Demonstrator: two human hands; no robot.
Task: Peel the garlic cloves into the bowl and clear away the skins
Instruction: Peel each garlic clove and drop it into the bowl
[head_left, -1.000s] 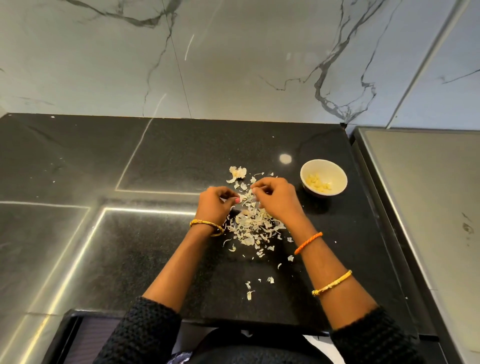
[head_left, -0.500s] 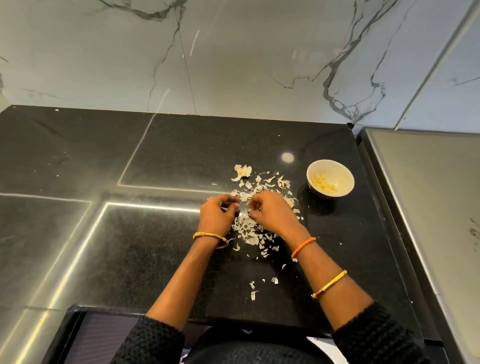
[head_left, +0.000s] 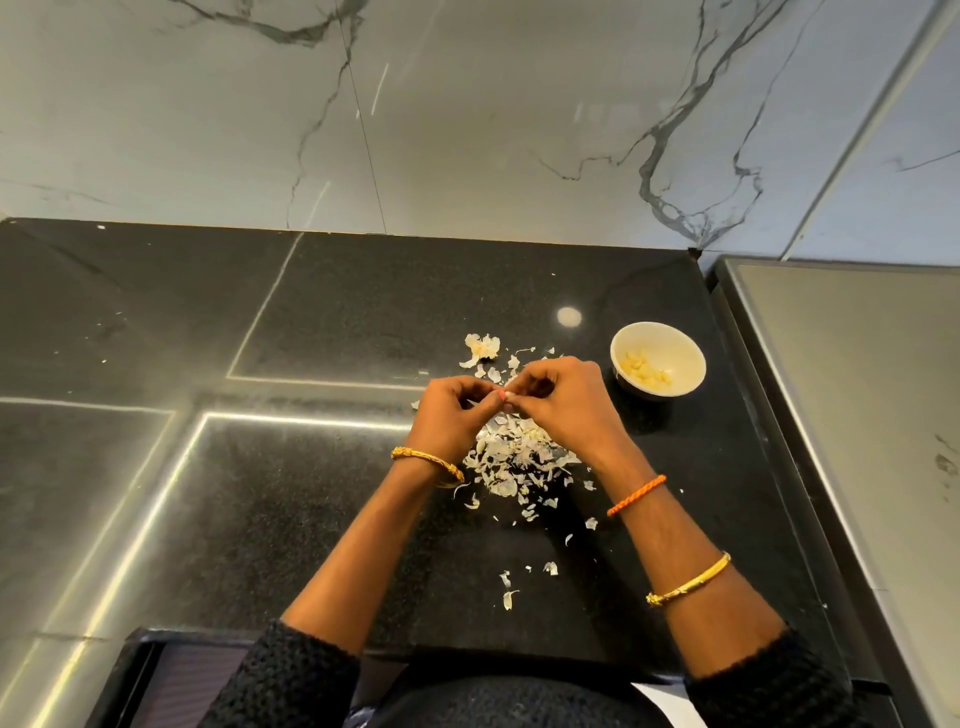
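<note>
On the black counter (head_left: 322, 499), the left hand (head_left: 451, 415) sits at nine o'clock of the skin pile (head_left: 511, 460), fingers curled, tips meeting the right hand's over a small pale piece; whether it is a clove or skin cannot be told. Half a second ago both hands were lower, down on the pile; they have since lifted toward twelve o'clock, uncovering more of it. The right hand (head_left: 563, 402) pinches the same piece, fingers bent inward. At two o'clock of the pile, well apart, the white bowl (head_left: 685, 364) holds peeled cloves (head_left: 644, 370), unchanged.
</note>
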